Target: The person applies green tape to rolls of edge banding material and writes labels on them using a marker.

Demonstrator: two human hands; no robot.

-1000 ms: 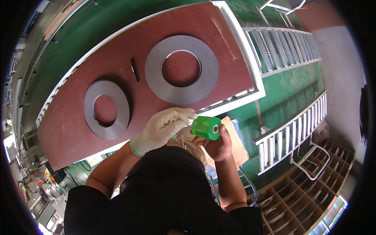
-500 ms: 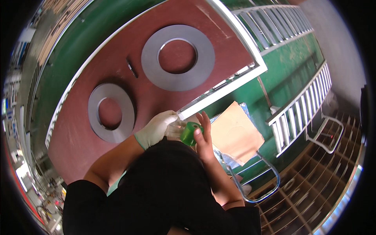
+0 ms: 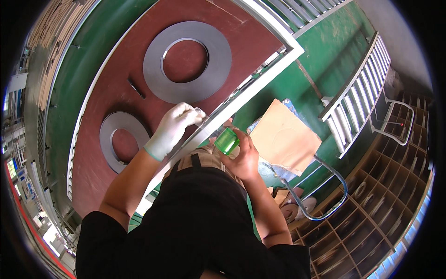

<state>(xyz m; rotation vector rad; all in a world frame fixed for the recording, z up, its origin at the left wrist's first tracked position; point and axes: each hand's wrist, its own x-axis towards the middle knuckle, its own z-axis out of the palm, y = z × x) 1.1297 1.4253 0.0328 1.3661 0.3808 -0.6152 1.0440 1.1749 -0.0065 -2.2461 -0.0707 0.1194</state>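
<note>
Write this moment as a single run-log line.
left hand: gloved, pulling clear film end | right hand: bare, holding green film roll | behind: two grey rings on brown table

Person seen from above, wearing a black short-sleeved top with a black strap over tan trousers. The left hand [image 3: 173, 130] wears a white glove with a green-edged cuff; the right hand [image 3: 244, 156] is ungloved.
</note>
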